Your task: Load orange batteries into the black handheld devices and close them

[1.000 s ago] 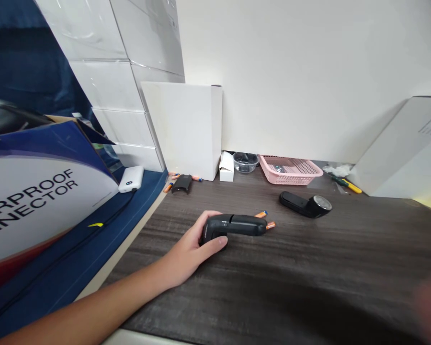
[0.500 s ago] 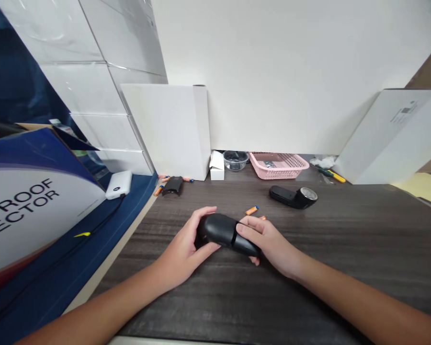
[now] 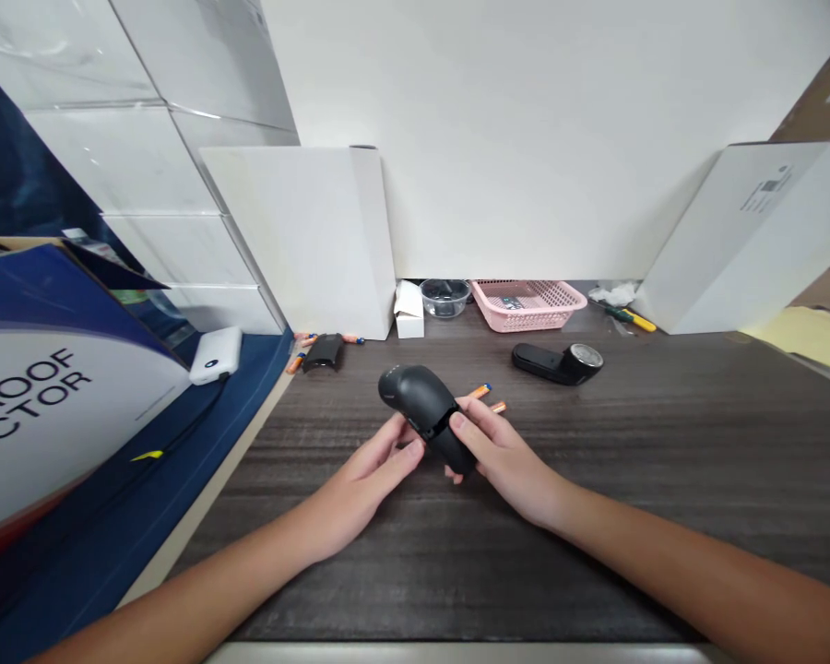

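A black, curved handheld device [image 3: 419, 401] is held over the middle of the dark wood-grain table [image 3: 415, 576], its rounded end tilted up to the left. My right hand [image 3: 508, 456] is closed round its lower end, the thumb on top near a gap in the casing. At the device's lower left side, my left hand [image 3: 373, 475] has its thumb and fingers drawn together against it; their exact contact is partly hidden. Just beyond my right hand lie two orange batteries, one of them [image 3: 480, 391] with a blue end.
A black device with a round metallic head [image 3: 557, 363] lies at the right. A curved black cover [image 3: 324, 352] sits among several batteries at the left. Farther back are a small white box [image 3: 409, 311], a clear bowl [image 3: 445, 300], a pink basket [image 3: 526, 319] and a yellow-green tool [image 3: 629, 318].
The device has turned, its rounded end now raised and pointing away to the left. My left hand has slid from that end down to the device's lower side. The view has shifted slightly.
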Tool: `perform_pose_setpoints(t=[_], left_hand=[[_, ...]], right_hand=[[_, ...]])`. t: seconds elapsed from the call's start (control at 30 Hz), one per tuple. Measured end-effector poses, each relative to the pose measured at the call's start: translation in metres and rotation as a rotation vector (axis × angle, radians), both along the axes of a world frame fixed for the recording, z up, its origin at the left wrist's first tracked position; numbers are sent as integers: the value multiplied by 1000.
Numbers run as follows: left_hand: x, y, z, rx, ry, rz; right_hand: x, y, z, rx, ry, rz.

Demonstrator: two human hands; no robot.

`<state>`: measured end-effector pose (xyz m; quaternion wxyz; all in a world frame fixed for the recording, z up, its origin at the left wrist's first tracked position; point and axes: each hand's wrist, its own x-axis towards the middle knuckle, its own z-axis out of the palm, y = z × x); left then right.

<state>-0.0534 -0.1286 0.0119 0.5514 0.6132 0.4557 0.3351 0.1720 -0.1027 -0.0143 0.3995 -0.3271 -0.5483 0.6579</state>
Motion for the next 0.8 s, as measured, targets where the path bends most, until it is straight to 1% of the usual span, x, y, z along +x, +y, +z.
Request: perform_pose_setpoints(t=[0.07, 0.13, 0.2, 0.23, 0.3, 0.4, 0.57, 0.67, 0.73, 0.8], left_hand=[[5, -2, -2, -102, -55, 11], [11, -1, -4, -196, -162, 33], [17, 1, -4, -229, -310, 56], [21, 2, -2, -232, -376, 68], [29, 4, 2, -216, -467, 95], [36, 9, 5, -176, -481, 161], [32, 17, -6, -13, -420, 237], [25, 24, -10, 42, -443, 284], [21, 28, -9, 47, -473, 339], [17, 33, -8, 24, -506, 392]], right_hand=[[0, -4, 2, 110, -114, -12], [1, -7, 4, 249, -218, -40], [2, -8, 4, 345, -298, -65], [3, -8, 4, 362, -332, -77], [4, -8, 4, 358, -391, -101], [4, -7, 3, 342, -406, -131], [4, -4, -3, 311, -392, -186], [9, -2, -5, 356, -381, -243], [14, -3, -3, 404, -403, -191], [19, -3, -1, 448, -468, -68]])
